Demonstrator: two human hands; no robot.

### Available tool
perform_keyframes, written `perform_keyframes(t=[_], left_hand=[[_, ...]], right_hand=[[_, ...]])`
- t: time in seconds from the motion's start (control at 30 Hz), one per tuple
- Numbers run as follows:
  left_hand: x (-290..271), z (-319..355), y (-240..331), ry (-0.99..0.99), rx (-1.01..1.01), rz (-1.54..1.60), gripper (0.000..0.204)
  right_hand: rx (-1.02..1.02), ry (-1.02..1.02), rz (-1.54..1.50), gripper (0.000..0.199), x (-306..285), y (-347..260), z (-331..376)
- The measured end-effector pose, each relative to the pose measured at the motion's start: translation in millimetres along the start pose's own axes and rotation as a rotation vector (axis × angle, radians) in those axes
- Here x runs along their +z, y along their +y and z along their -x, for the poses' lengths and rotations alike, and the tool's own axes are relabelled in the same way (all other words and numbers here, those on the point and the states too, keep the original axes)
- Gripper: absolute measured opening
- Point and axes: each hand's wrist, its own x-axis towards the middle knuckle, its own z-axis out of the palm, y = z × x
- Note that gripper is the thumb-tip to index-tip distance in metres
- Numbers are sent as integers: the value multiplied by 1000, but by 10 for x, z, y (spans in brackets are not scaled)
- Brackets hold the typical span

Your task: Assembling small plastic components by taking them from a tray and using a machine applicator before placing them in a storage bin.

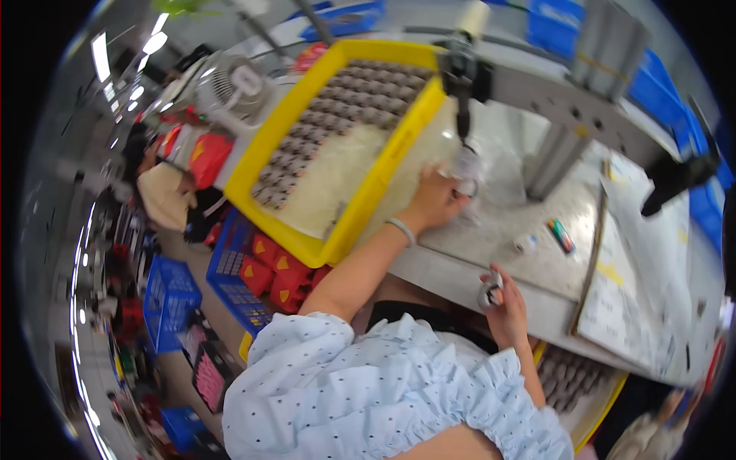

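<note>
My left hand (435, 201), with a pale band at the wrist, is closed around a small whitish round part (466, 167). It holds this part on the bench directly below the tip of a black upright driver-like tool (463, 84); whether the tip touches it I cannot tell. Nearer my body, at the bench's front edge, my right hand (509, 310) grips a small silver-grey round part (491, 291) between thumb and fingers. A green and orange cylinder like a battery (561, 236) lies on the bench beside a small white piece (525, 244).
Left of the tool stands a yellow tray (341, 245) with rows of grey-brown parts. A metal arm (571, 115) crosses above the bench. Below the tray, a blue basket (230, 264) holds red pieces. Another yellow tray (602, 414) sits under the bench at lower right.
</note>
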Motion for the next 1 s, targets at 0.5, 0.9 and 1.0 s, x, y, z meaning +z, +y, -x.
perform_keyframes(t=[0.5,0.9,1.0], left_hand=[[-2249,-559,735,313,707,851,62],[-2145,332,-1555,62,-297,76,52],[-2015,945,-2669,-347,-547,-507,35]], right_hand=[[135,-84,22,61,105,-59,87],[248,-24,-111,65,277,-157,170],[161,-62,-97,73,45,-172,340]])
